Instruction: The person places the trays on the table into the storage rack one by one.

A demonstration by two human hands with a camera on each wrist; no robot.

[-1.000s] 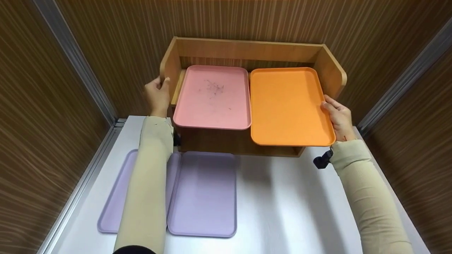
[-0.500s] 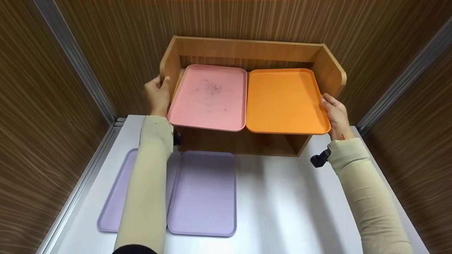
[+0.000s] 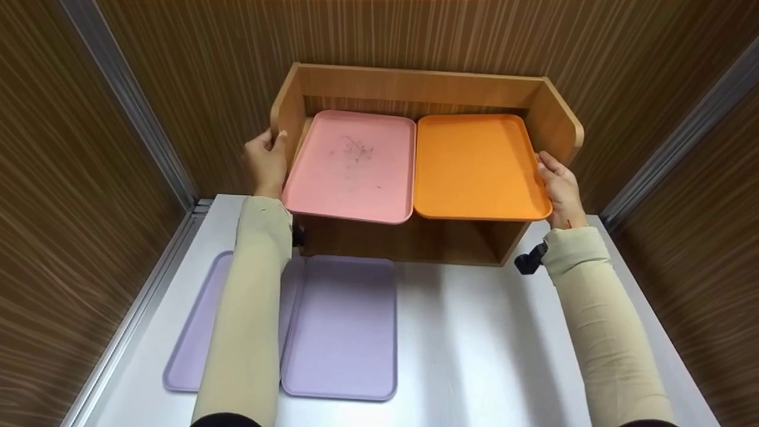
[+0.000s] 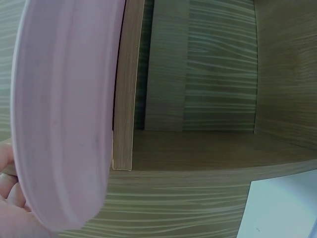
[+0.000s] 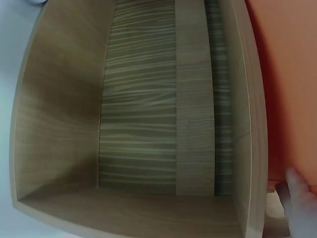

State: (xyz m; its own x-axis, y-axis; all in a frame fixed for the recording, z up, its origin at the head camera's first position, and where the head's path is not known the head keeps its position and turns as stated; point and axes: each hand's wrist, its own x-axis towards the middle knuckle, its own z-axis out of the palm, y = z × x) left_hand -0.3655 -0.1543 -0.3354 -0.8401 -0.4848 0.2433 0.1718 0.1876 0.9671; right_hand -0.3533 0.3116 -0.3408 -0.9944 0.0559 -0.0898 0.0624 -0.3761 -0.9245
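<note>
My left hand [image 3: 265, 163] grips the front edge of the left side panel [image 3: 286, 102] of a wooden shelf [image 3: 415, 83]. Beside it, a pink tray [image 3: 354, 169] with dark marks lies on the upper board, its near end jutting past the front. In the left wrist view the fingers [image 4: 15, 193] show behind the rim of the pink tray [image 4: 64, 119]. An orange tray [image 3: 477, 166] lies just right of the pink one. My right hand [image 3: 560, 187] holds its right edge, thumb on the rim. The right wrist view shows this hand [image 5: 299, 203] near the orange tray's side.
Two purple trays [image 3: 341, 326] lie side by side on the white table [image 3: 474, 332]; my left sleeve covers part of the left one. Below the upper board is the shelf's lower compartment [image 5: 138, 109]. Wood-patterned walls [image 3: 415, 29] stand behind and at both sides.
The orange tray has slid back deeper onto the shelf and slightly left, my right hand moving along with it. The pink tray's near end has shifted a little left. My left hand keeps its place.
</note>
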